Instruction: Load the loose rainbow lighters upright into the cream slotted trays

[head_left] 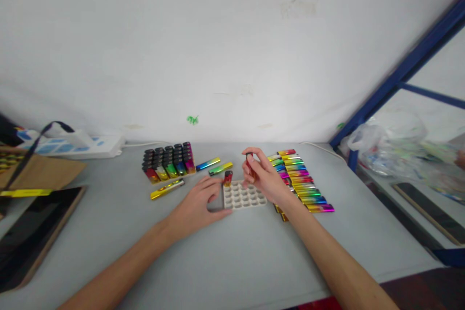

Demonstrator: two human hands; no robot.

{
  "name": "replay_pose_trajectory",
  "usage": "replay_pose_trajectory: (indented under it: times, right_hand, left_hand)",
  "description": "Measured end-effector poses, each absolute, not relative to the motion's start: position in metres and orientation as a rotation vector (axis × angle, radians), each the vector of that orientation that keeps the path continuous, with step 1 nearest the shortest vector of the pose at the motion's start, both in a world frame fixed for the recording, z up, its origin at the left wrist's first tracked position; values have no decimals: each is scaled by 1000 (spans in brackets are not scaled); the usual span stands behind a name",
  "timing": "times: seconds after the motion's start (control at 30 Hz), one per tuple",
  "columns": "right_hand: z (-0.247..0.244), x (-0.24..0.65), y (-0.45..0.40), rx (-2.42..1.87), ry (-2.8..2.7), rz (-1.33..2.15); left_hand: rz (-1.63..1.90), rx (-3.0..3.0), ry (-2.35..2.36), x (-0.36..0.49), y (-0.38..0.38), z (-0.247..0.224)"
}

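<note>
A white tray (pixel 245 195) with rows of holes lies on the grey table. One red-and-yellow lighter (pixel 227 178) stands upright in its back left corner. My left hand (pixel 201 203) rests at the tray's left side, fingers spread, holding nothing. Over the tray's back right part, my right hand (pixel 263 174) grips a red lighter (pixel 251 164) with a dark top, held upright. To the right lie rows of colourful metallic lighters (pixel 303 180), partly behind my right wrist. A filled block of upright lighters (pixel 169 162) stands at the back left.
Loose lighters lie left of the tray: a gold one (pixel 167 189), a blue one (pixel 208 163) and a green one (pixel 220 168). A tablet (pixel 34 232), cardboard (pixel 47 172) and power strip (pixel 105 146) are at left. A blue frame (pixel 395 77) stands right.
</note>
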State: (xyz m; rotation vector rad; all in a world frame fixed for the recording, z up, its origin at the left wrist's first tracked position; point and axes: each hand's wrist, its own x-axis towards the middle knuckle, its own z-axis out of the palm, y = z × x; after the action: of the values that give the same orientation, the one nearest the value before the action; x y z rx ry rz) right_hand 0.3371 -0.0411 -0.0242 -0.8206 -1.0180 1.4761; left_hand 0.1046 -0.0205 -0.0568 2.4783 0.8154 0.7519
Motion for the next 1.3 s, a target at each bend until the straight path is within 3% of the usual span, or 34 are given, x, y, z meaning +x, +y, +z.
replay_pose_trajectory:
  times: [0.43, 0.87, 1.07, 1.3]
  right_hand:
    - [-53, 336, -33, -1342, -1167, 833]
    - [-52, 338, -33, -1255, -1403, 814]
    - [-35, 336, -45, -1280, -1823, 375]
    - [-33, 332, -51, -1328, -1901, 612]
  left_hand:
    - [745, 2465, 825, 103, -19, -56]
    - [741, 2448, 875, 103, -22, -54]
    - [734, 2462, 918, 104, -21, -53]
    - [764, 2449, 923, 103, -20, -57]
